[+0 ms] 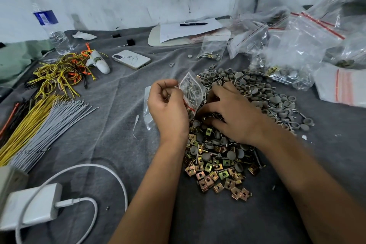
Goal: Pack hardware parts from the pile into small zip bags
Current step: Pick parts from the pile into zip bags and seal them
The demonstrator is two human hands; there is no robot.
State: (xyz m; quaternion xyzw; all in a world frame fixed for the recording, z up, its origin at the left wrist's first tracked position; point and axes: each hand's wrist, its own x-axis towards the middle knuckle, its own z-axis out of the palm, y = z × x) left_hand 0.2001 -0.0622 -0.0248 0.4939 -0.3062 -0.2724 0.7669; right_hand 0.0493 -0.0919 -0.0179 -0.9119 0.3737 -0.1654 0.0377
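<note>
A pile of hardware (227,154) lies on the grey cloth: brass-coloured square clips near me, grey round caps and screws farther back. My left hand (168,109) pinches a small clear zip bag (193,89) with a red seal strip, holding it upright with screws inside. My right hand (231,113) rests palm down on the pile just right of the bag, fingers curled into the parts; what its fingertips hold is hidden. An empty clear bag (147,109) lies under my left hand.
Filled and empty zip bags (297,45) heap at the back right. A phone (131,59), water bottle (50,24), wire bundles (59,73), grey cable ties (51,123) and a white charger with cable (33,204) occupy the left. Paper with a pen (193,24) lies at the back.
</note>
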